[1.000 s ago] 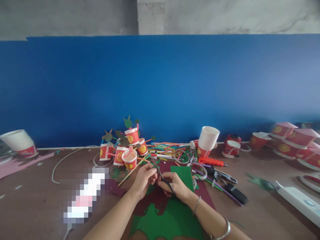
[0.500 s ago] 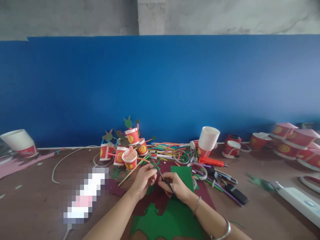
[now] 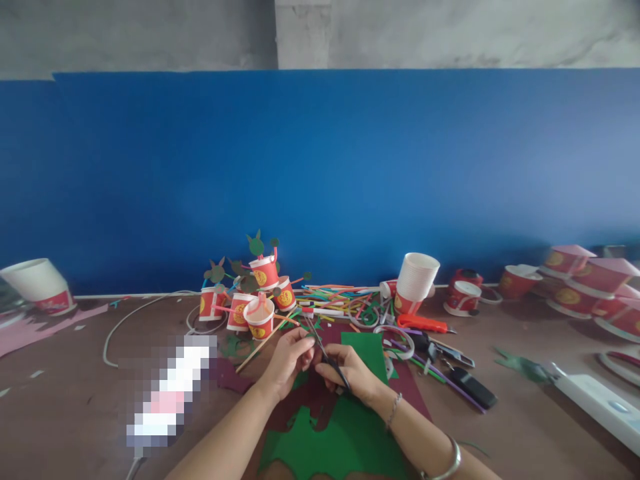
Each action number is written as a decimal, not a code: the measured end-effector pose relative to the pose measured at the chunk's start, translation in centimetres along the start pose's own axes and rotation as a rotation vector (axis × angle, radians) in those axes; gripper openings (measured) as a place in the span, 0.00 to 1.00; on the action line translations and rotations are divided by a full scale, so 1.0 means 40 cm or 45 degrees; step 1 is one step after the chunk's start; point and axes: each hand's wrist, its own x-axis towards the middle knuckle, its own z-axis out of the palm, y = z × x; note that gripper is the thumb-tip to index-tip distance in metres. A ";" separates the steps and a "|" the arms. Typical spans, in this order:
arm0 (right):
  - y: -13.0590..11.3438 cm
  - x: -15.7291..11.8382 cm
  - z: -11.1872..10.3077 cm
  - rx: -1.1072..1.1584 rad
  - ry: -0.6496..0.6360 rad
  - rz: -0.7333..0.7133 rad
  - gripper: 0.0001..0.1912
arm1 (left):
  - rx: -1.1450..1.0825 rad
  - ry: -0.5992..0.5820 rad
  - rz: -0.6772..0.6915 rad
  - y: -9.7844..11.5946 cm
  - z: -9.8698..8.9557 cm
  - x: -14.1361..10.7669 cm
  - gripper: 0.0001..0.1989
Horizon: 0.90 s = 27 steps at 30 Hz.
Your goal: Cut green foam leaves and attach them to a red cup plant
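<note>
My right hand (image 3: 345, 370) is closed round the dark handles of a pair of scissors (image 3: 336, 370), whose blades point up and to the left. The blades reach the fingertips of my left hand (image 3: 291, 357). Those fingers pinch a small green piece of paper (image 3: 311, 335), mostly hidden by the fingers and blades. Under my wrists lies a large green paper sheet (image 3: 340, 437) with cut-out edges, on top of dark red paper (image 3: 413, 393). A smaller green paper (image 3: 365, 350) lies beyond my right hand.
Red-and-white paper cups (image 3: 260, 320) with straws and green shapes stand at the back. Colourful straws (image 3: 330, 301) lie behind my hands. To the right are a cup stack (image 3: 416, 283), an orange cutter (image 3: 423, 324), a tape roll (image 3: 400, 341), a black key fob (image 3: 473, 388) and a white glue gun (image 3: 597, 403).
Hardly anything differs. The fingers of my right hand and the scissors have shifted slightly, while my left hand keeps its place at the blades.
</note>
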 end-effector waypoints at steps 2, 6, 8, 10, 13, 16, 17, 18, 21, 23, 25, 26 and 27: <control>-0.004 -0.001 0.001 -0.001 0.008 -0.001 0.16 | -0.004 -0.006 0.000 -0.001 0.000 0.000 0.13; -0.014 -0.004 0.004 -0.004 0.017 0.009 0.15 | -0.010 -0.010 -0.001 -0.002 0.000 -0.001 0.13; -0.016 -0.005 0.005 -0.006 0.016 0.016 0.15 | -0.014 -0.009 0.002 -0.001 0.000 -0.001 0.13; -0.016 -0.006 0.005 -0.005 0.011 0.012 0.15 | -0.014 -0.010 0.004 0.000 0.000 -0.001 0.13; -0.012 -0.005 0.005 0.013 -0.001 -0.008 0.14 | -0.011 -0.004 -0.001 0.002 0.001 -0.001 0.13; -0.008 -0.004 0.005 0.021 -0.001 -0.027 0.14 | -0.004 0.008 -0.012 0.003 0.001 -0.001 0.13; -0.007 -0.003 0.005 0.017 0.000 -0.031 0.13 | -0.003 0.009 -0.012 0.003 0.001 -0.001 0.13; -0.006 -0.003 0.004 0.008 0.001 -0.035 0.13 | -0.003 0.009 -0.012 0.003 0.001 -0.001 0.13; -0.001 0.000 0.003 -0.035 0.015 -0.043 0.13 | -0.009 0.006 -0.009 0.003 0.000 -0.001 0.13; 0.001 0.001 0.002 -0.073 0.031 -0.044 0.12 | -0.013 0.007 -0.011 0.003 0.001 -0.001 0.14; 0.002 0.001 0.001 -0.097 0.043 -0.038 0.12 | -0.016 0.016 -0.014 0.005 0.001 -0.001 0.14; 0.002 0.000 0.001 -0.103 0.046 -0.035 0.12 | -0.016 0.023 -0.016 0.005 0.001 -0.001 0.14; 0.001 0.000 0.002 -0.104 0.048 -0.032 0.12 | -0.017 0.028 -0.017 0.006 0.001 -0.001 0.14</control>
